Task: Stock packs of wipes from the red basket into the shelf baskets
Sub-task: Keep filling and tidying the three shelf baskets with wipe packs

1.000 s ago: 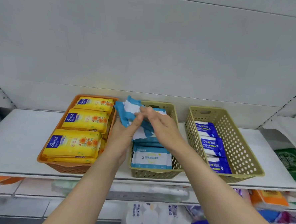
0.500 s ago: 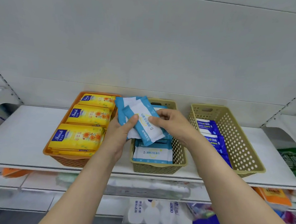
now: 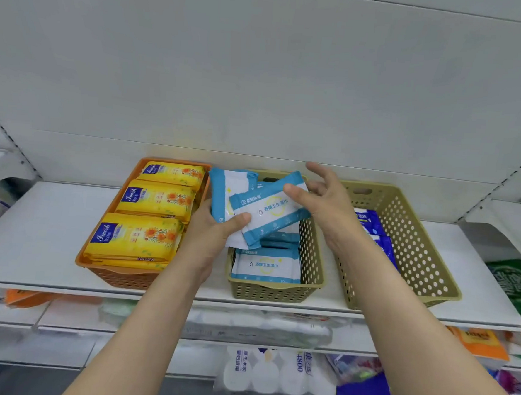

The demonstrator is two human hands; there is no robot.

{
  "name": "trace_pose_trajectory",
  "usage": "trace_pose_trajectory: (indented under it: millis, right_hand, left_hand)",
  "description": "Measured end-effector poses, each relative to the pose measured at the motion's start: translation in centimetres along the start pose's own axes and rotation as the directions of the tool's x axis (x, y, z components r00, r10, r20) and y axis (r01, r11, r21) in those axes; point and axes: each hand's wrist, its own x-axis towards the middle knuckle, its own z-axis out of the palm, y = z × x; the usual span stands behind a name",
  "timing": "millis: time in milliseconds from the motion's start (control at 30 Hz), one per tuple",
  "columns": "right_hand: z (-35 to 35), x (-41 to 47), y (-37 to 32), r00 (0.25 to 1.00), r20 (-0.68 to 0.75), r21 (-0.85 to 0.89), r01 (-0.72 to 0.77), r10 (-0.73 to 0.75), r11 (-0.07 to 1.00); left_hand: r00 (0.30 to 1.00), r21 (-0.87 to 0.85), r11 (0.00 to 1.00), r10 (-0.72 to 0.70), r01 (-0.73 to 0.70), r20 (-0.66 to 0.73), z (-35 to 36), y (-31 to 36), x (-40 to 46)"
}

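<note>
My left hand (image 3: 213, 229) grips a small stack of blue-and-white wipe packs (image 3: 223, 192) over the left rim of the middle tan basket (image 3: 273, 291). The top pack (image 3: 267, 211) lies slanted across that stack, its lower corner under my left thumb. My right hand (image 3: 326, 201) is at the pack's right end: the thumb touches the pack's top and the fingers are spread and lifted. More of the same packs (image 3: 264, 266) lie inside the middle basket. The red basket is out of view.
An orange basket (image 3: 117, 275) on the left holds three yellow packs. A larger tan basket (image 3: 416, 268) on the right holds dark blue packs along its left side. All stand on a white shelf (image 3: 37, 238). Lower shelves carry other goods.
My right hand has let go of the top pack and its fingers have spread and lifted. The pack has swung flatter across the stack in my left hand.
</note>
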Motion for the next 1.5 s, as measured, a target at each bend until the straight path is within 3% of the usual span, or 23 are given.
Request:
trace_pose_trajectory:
  millis: [100, 233, 333, 500, 633, 667, 733, 767, 833, 900, 967, 1033, 1067, 1100, 1167, 1333, 1500]
  right_hand:
    - [-0.5, 0.3, -0.3, 0.998, 0.063, -0.128, 0.009, -0.001, 0.992]
    - [-2.0, 0.6, 1.5, 0.992, -0.100, -0.294, -0.101, 0.074, 0.951]
    - [-1.7, -0.8, 3.3, 0.988, 0.004, -0.497, -0.130, 0.152, 0.858]
    - [0.7, -2.5, 4.7, 0.975, 0.167, -0.774, 0.039, 0.144, 0.632]
    - [0.9, -2.9, 5.6, 0.966, 0.250, -0.911, 0.259, -0.070, 0.322]
    - [1.0, -3.1, 5.7, 0.947, 0.298, -0.898, 0.320, -0.117, 0.302]
    - [1.6, -3.6, 5.9, 0.896, 0.438, -0.829, 0.433, -0.069, 0.354]
    - [2.0, -3.9, 6.2, 0.865, 0.501, -0.806, 0.456, 0.023, 0.377]
    - [2.6, -4.5, 7.2, 0.811, 0.535, -0.825, 0.439, 0.237, 0.357]
    - [2.6, -4.5, 7.3, 0.804, 0.524, -0.828, 0.404, 0.280, 0.389]
    - [2.8, -4.3, 6.3, 0.862, 0.474, -0.723, 0.265, 0.179, 0.639]
    - [3.0, -3.8, 4.6, 0.956, 0.272, -0.367, -0.006, 0.113, 0.930]
    - [3.1, -3.4, 3.8, 0.975, 0.181, -0.159, -0.102, 0.130, 0.982]
    - [3.0, -2.9, 3.1, 0.977, 0.136, -0.015, -0.167, 0.167, 0.986]
    - [3.0, -2.2, 2.3, 0.970, 0.126, 0.086, -0.221, 0.210, 0.971]
    - [2.4, -1.4, 2.5, 0.962, 0.060, 0.170, -0.274, 0.268, 0.947]
    - [2.6, -1.5, 2.5, 0.953, 0.120, 0.139, -0.294, 0.279, 0.946]
  left_hand:
    - [0.999, -0.022, 1.000, 0.011, -0.012, -0.044, 0.4, 0.3, 0.1]
    - [0.971, -0.083, 0.994, 0.053, -0.074, -0.233, -0.4, 0.8, 0.8]
    - [0.958, -0.088, 0.991, 0.071, -0.099, -0.279, -1.3, 0.9, 1.2]
    - [0.966, -0.076, 0.994, 0.057, -0.079, -0.250, -1.0, 0.1, 0.9]
    - [0.975, -0.080, 0.996, 0.031, -0.050, -0.218, -1.1, -0.3, 0.6]
    - [0.975, -0.084, 0.995, 0.028, -0.048, -0.221, -1.2, -0.3, 0.6]
    - [0.974, -0.092, 0.995, 0.025, -0.046, -0.225, -1.3, -0.4, 0.6]
    - [0.975, -0.093, 0.995, 0.024, -0.046, -0.222, -1.3, -0.4, 0.6]
    - [0.976, -0.093, 0.994, 0.028, -0.049, -0.216, -1.1, -0.4, 0.6]
    - [0.978, -0.094, 0.995, 0.025, -0.045, -0.205, -1.0, -0.3, 0.5]
    - [0.985, -0.095, 0.995, 0.014, -0.031, -0.174, -0.8, -0.1, 0.3]
    - [0.992, -0.083, 0.997, 0.001, -0.011, -0.123, -0.4, 0.1, 0.0]
    - [0.996, -0.065, 0.998, -0.004, -0.001, -0.088, -0.1, 0.1, -0.2]
    - [0.999, -0.039, 0.999, -0.010, 0.008, -0.053, 0.2, 0.0, -0.4]
    - [1.000, 0.009, 1.000, -0.028, 0.028, 0.002, 0.9, -0.2, -0.7]
    - [0.996, 0.035, 0.997, -0.077, 0.076, 0.041, 1.4, -0.4, -0.5]
    - [0.994, 0.079, 0.995, -0.071, 0.064, 0.082, 0.9, -0.3, -0.2]
